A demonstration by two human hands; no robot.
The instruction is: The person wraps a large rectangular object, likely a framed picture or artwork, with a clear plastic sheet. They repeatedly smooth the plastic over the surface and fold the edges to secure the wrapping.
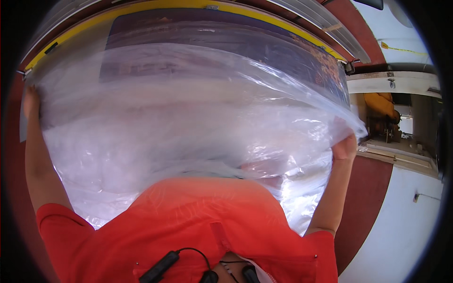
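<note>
A wide clear plastic sheet (188, 118) spreads across the width in front of me, creased and shiny. My right hand (344, 147) is closed on its right edge, where the plastic bunches and lifts into a long fold. At the far left, my left hand (32, 101) grips the sheet's opposite edge, its fingers partly hidden. Beneath the film, toward the far side, a dark panel with orange-brown patterning (325, 66) shows through. The near part of the plastic reaches up to my red shirt.
Along the far side runs a yellow bar (155, 5), with grey metal rails (325, 28) behind it. A doorway at the right opens onto another space with a yellow object (380, 104). Dark red and white wall (401, 226) lies at the right.
</note>
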